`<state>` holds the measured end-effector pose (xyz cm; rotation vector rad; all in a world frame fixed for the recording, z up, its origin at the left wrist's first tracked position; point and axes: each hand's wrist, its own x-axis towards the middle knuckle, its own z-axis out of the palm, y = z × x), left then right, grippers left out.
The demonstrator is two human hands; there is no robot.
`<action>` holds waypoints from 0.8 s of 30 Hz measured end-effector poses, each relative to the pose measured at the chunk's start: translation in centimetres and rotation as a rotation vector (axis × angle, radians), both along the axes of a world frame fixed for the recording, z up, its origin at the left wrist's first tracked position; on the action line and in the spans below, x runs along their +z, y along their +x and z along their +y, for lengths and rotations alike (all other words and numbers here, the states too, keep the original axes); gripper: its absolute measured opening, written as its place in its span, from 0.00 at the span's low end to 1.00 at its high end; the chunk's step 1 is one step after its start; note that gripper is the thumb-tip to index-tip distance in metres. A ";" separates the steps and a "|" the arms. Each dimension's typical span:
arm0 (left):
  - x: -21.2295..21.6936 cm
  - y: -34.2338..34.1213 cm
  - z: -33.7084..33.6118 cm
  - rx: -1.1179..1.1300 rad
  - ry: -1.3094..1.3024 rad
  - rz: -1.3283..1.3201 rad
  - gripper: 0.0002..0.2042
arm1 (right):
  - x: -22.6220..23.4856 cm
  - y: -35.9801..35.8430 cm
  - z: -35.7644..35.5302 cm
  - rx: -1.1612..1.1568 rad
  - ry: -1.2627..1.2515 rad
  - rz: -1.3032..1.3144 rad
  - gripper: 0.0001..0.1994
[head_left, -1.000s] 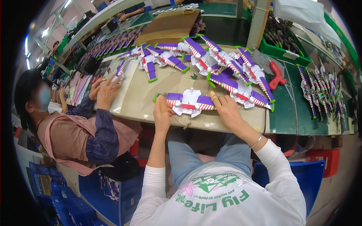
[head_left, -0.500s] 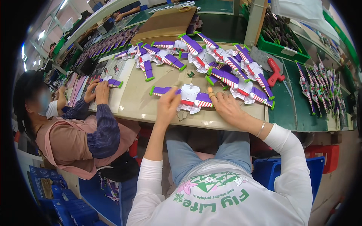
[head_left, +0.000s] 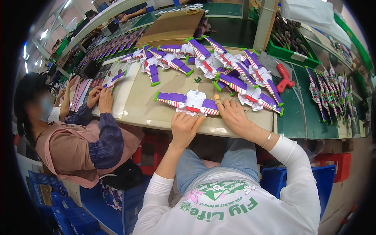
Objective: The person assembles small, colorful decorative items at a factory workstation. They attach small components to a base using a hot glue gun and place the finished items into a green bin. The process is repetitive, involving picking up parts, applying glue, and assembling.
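A toy wing piece (head_left: 194,101) lies in front of me on the table. It has a white middle, a red band, purple panels, red-and-white striped edges and a green tip at its left end. My left hand (head_left: 185,127) is closed at the near edge of its white middle, with the fingertips partly hidden. At the right end, my right hand (head_left: 237,117) grips the wing, its fingers bent over the tip and hiding it. Beyond my right hand, several similar wing pieces (head_left: 231,80) lie piled and overlapping.
A red glue gun (head_left: 284,78) lies right of the pile. Striped wing pieces (head_left: 335,94) stand in a row at the far right, below a green crate (head_left: 291,51). To my left a co-worker (head_left: 74,137) handles another wing piece. A brown board (head_left: 170,29) lies behind.
My left hand has come down from over the left wing to the near edge of the middle. My right hand stays at the right end. The co-worker's wing piece has turned more upright.
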<state>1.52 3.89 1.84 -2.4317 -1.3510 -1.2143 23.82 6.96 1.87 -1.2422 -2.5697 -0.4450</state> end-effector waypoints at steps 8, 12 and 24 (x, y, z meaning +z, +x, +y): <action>-0.7 0.7 1.9 0.155 -0.391 -0.637 0.08 | 0.5 0.6 0.5 0.071 0.036 -0.082 0.29; -0.8 -0.5 0.6 -0.039 -0.104 -0.368 0.15 | 3.7 -0.5 -2.9 -0.092 0.086 -0.098 0.35; -3.7 -0.4 -3.6 0.166 -0.182 -0.369 0.34 | 2.1 -4.5 0.7 0.171 -0.892 0.859 0.28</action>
